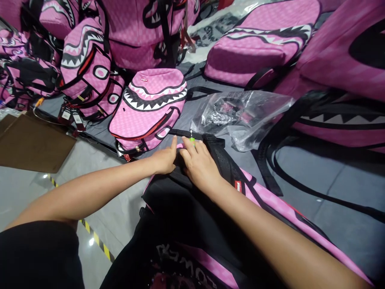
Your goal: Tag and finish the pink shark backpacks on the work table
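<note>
The bag (177,194) lies before me at the desk's (333,174) edge, apparently mid-work, nothing visibly finished. My left hand (165,160) and right hand (201,163) bend their fingers at its end; pinching, I can't tell.

Plastic bag (264,105) behind nearest backpack (177,192)

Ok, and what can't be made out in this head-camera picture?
All in the head view:
- Green object: partly covered by the right hand, so what it is stays unclear.
- Clear plastic bag: creases, glare and blur obscure its contents.
- Hang tags: print too small to read.
- Large pink bag: cut off by the right edge.
</note>
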